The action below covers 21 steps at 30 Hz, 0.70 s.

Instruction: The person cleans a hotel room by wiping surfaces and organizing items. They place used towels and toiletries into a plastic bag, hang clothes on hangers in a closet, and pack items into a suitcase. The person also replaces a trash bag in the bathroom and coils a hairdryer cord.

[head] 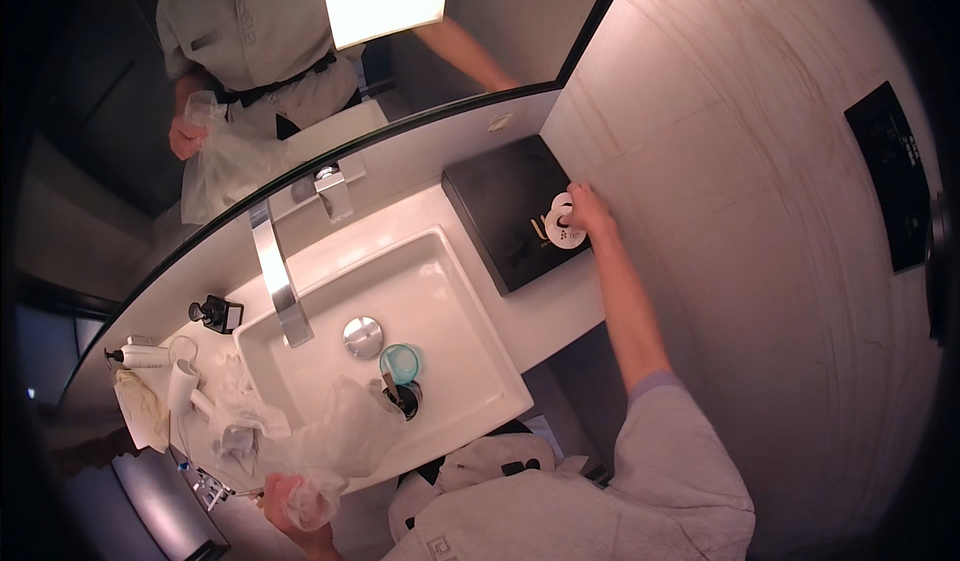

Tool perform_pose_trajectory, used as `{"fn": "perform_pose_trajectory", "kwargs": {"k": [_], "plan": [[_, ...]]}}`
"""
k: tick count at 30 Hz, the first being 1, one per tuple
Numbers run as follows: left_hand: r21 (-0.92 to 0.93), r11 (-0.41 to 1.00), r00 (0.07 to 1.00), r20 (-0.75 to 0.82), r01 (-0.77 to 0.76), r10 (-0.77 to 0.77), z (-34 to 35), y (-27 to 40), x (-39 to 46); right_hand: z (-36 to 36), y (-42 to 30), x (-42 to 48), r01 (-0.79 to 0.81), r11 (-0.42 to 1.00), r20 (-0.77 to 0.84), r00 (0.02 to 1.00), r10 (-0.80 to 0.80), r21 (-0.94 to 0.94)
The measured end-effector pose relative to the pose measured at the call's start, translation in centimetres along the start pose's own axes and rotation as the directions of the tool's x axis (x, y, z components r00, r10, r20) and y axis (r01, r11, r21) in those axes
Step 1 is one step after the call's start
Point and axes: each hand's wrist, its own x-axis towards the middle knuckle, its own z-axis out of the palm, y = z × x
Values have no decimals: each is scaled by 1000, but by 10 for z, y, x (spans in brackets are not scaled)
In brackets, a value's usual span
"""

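Note:
My left hand (294,502) grips the bunched top of a clear plastic bag (345,426). The bag hangs over the front edge of a white rectangular washbasin (484,358) and spreads partly into it. On the right, my right hand (587,210) has its fingers on two overlapping round white discs (566,231), which bear print. These discs are at the right end of a flat black box (506,201) with gold lettering. Inside the basin are a teal translucent cup (400,363) and a dark cup (405,402) with a brownish stick-like item at it; the bag partly covers the dark cup.
A chrome faucet (277,276) reaches over the basin near a round drain cover (364,337). Along the left counter are a black soap dispenser (219,315), a white pump bottle (142,356), a white hair dryer (182,384) and crumpled white material (244,418). A mirror (480,58) borders the back.

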Motion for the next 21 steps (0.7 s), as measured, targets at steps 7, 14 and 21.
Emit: {"fn": "perform_pose_trajectory", "kwargs": {"k": [7,14,21], "plan": [[61,998,999,-50,2,1,-6,-1,-8,-4,42,27,207,977,121,973,-199,-58],[133,991,989,-146,27,-7,-39,5,-26,4,16,28,278,951,250,938,-238,-137],[-177,980,989,-98,88,-106,-42,-1,-35,-62,-76,-101,123,557,228,824,-519,822]]}}
